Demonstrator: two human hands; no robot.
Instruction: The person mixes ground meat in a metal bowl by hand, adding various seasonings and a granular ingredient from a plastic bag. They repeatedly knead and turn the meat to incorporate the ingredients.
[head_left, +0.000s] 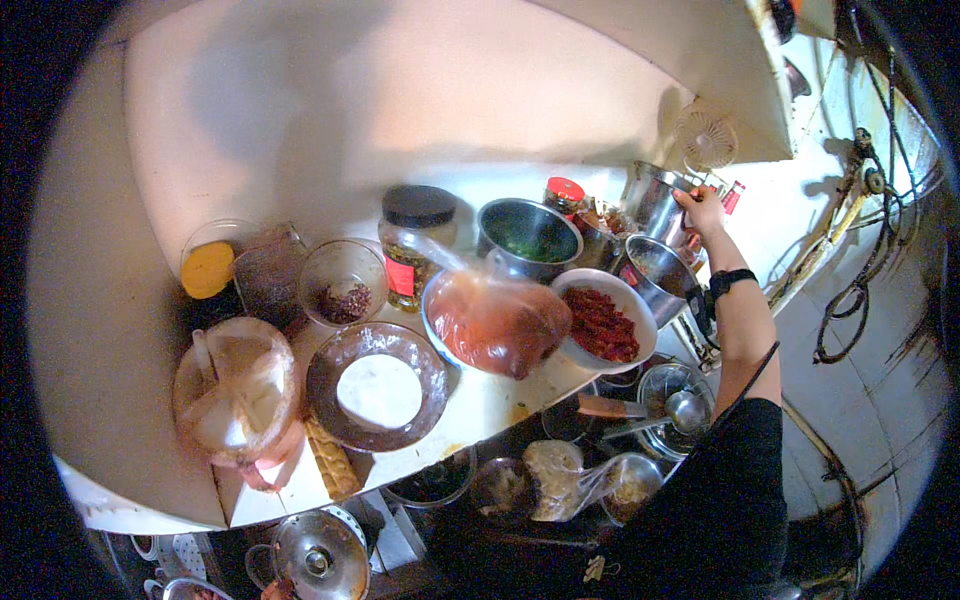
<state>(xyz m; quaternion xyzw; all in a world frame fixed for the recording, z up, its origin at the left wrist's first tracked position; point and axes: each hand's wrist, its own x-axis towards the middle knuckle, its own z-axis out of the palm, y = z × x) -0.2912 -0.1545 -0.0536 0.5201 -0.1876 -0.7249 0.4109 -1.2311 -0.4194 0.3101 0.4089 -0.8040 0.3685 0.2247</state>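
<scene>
My right hand (703, 208), with a dark band on its wrist, reaches to the far right end of the white shelf and grips the rim of a tall metal container (654, 196). The inside of that container cannot be made out. Just in front of it stands another metal pot (663, 266), close under my forearm. To its left is a white bowl (646, 322) of dark red chopped food (600, 324). Beside that bowl, a clear plastic bag (495, 319) of reddish contents rests on a blue-rimmed bowl. My left hand is out of view.
A metal pot with green contents (531, 238), a black-lidded jar (418, 244) and a red-lidded jar (564, 193) line the back. A dark-rimmed plate (327, 409) lies forward left. Below the shelf are a ladle (686, 411) and a glass lid (321, 559). Hoses (840, 300) hang on the right.
</scene>
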